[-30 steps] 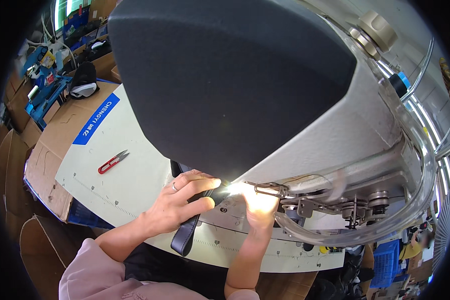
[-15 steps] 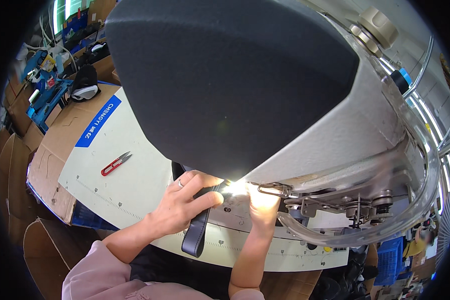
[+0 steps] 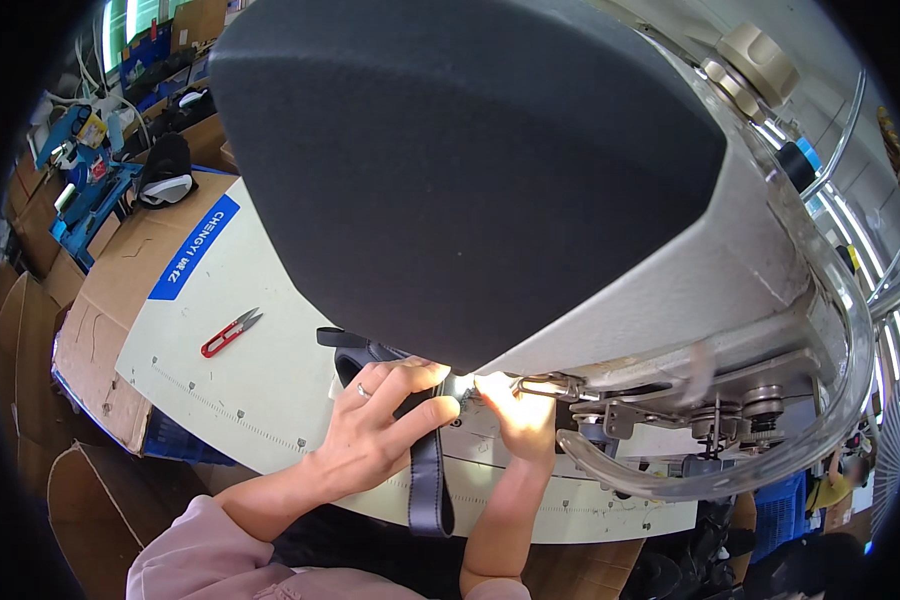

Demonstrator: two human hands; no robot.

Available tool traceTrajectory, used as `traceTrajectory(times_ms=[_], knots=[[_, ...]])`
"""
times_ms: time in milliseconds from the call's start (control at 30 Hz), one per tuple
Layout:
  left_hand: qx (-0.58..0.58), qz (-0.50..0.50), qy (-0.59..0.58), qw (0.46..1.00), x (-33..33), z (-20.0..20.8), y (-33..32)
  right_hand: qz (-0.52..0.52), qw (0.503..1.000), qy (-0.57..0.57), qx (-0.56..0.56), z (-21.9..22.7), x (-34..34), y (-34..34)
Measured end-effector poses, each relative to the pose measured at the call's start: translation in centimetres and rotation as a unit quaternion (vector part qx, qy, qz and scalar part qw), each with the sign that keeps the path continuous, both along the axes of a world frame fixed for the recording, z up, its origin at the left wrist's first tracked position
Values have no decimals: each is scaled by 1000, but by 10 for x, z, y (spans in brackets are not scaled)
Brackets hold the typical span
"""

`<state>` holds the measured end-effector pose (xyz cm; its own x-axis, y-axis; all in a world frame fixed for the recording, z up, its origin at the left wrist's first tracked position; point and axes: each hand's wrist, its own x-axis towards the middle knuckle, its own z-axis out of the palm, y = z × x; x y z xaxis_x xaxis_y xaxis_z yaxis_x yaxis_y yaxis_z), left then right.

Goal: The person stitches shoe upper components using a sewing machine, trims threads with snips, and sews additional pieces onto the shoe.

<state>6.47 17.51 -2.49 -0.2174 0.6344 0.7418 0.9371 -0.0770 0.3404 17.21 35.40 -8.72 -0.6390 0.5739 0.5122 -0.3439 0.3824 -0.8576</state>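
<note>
A sewing machine with a dark head cover (image 3: 470,190) and pale grey body fills the upper middle of the view. Below the cover, my left hand (image 3: 380,420) pinches a black leather strap (image 3: 427,485) between thumb and fingers. One end of that strap hangs in a loop over the near table edge. More black material (image 3: 362,358) bunches behind my left fingers. My right hand (image 3: 523,415) is close by under the machine's bright lamp, its fingers curled together at the left hand's fingertips. Glare and the machine hide what they grip.
Red-handled thread snips (image 3: 232,332) lie on the pale table (image 3: 200,385), left of my hands. A clear curved guard (image 3: 660,485) arcs at the right, near metal machine parts (image 3: 715,410). Cardboard (image 3: 105,290) adjoins the table's left edge. A blue crate (image 3: 780,510) stands lower right.
My left hand has shifted slightly right and down with the strap, whose hanging loop swung right. More black material shows behind the fingers. My right fingers have come in toward the left hand.
</note>
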Motion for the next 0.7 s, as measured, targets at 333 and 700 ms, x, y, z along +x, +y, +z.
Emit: traceTrajectory(times_ms=[333, 700], knots=[[-4, 19, -16, 1000, 3, 8, 6, 12, 999, -45, -14, -6, 1, 7], [-10, 18, -69, 997, 6, 10, 9, -47, 997, -10, -61, -28, -1, 17]])
